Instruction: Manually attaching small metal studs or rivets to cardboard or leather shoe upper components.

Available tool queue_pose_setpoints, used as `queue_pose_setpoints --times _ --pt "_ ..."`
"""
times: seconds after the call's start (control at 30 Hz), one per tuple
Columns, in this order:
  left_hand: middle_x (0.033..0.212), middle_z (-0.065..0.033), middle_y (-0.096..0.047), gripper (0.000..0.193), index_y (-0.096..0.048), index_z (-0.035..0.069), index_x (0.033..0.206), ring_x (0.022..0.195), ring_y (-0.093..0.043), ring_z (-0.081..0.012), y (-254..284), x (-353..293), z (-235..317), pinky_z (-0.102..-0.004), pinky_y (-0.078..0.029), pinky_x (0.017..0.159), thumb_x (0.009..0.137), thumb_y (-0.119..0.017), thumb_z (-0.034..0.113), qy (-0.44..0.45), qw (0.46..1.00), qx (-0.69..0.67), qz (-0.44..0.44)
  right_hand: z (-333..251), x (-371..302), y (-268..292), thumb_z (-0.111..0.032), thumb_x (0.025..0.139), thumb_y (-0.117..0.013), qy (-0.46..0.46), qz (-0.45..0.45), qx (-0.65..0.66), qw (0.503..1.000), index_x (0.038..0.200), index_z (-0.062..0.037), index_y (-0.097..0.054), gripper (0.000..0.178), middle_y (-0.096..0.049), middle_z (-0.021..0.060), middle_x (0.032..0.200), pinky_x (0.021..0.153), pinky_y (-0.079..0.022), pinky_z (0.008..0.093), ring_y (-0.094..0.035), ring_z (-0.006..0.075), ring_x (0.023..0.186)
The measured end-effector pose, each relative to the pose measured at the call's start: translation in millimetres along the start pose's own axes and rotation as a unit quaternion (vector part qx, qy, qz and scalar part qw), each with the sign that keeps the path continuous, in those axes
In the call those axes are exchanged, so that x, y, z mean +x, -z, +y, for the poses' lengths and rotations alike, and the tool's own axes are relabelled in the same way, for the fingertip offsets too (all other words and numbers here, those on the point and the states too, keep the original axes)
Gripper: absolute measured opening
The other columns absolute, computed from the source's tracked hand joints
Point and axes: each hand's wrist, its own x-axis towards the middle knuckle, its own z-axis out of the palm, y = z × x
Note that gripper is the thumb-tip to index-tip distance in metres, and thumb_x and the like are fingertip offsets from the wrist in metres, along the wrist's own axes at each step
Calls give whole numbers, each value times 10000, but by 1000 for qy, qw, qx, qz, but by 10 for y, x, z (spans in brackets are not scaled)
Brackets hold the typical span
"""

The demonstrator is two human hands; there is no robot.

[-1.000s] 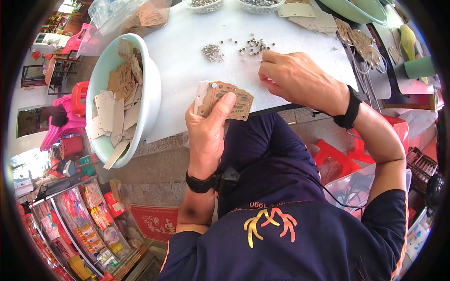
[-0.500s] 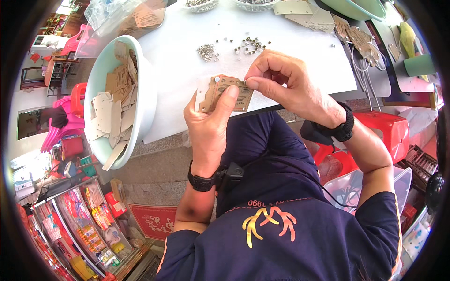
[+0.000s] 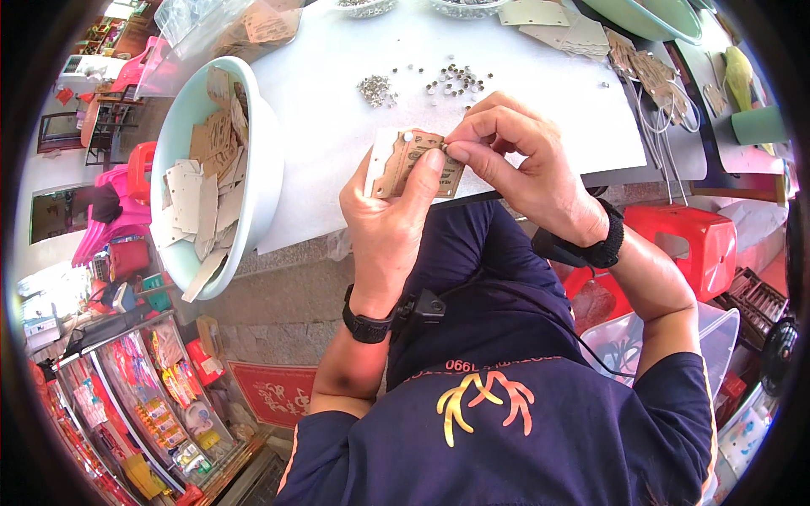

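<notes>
My left hand [image 3: 390, 221] holds a brown printed card [image 3: 408, 156] with a wavy edge and a pale layer behind it, thumb across its front. One round silver rivet [image 3: 408, 137] sits at the card's upper left corner. At the upper right corner, my right hand [image 3: 516, 156] pinches with thumb and forefinger; what is between the fingertips is too small and covered to make out. Beyond the hands, a pile of small silver rivet parts [image 3: 376, 90] lies on the white tabletop [image 3: 316, 126], beside scattered ring-like metal pieces [image 3: 456, 79].
A pale green basin [image 3: 268, 169] full of cards stands at the left. Two clear bowls [image 3: 469, 8] of metal parts are at the far edge, near stacked pale cards [image 3: 564, 35]. Strung brown cards [image 3: 651, 78] lie right. A red stool [image 3: 685, 244] stands beside me.
Both hands and the card have shifted slightly right in view. My right fingertips remain at the card's upper right corner, and the left grip is unchanged.
</notes>
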Motion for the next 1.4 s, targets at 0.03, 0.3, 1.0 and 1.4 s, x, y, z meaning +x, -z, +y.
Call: queue_pose_setpoints --times 0.03,0.3,1.0,1.4 --pt "946 -52 -663 205 -618 -35 1099 836 -599 -67 -4 5 -9 -217 -504 719 913 -646 45 -16 1000 18 -1 -2 -6 -6 -84 884 -686 -12 4 7 1000 940 -15 -663 92 -622 36 921 619 -455 215 -565 74 783" --pt "862 -38 -652 142 -619 -32 1022 757 -575 -49 -5 -15 17 -215 -489 651 919 -643 62 -45 993 105 3 -51 -23 -43 -70 884 -679 -90 9 45 995 929 -24 -665 66 -608 17 927 634 -454 203 -558 64 797" --pt "911 -67 -665 136 -597 -33 1016 824 -620 -77 18 -22 33 -227 -524 699 901 -652 15 -51 996 76 -16 66 47 14 -52 829 -674 73 -5 -15 997 924 13 -654 117 -643 99 863 703 -489 294 -617 182 762" --pt "966 -98 -684 225 -585 -33 1082 872 -650 -107 40 -46 70 -237 -554 753 879 -677 -5 -1 998 18 -60 160 -15 -31 -132 849 -621 -38 -43 143 988 859 0 -589 136 -537 15 724 612 -447 248 -502 87 665"
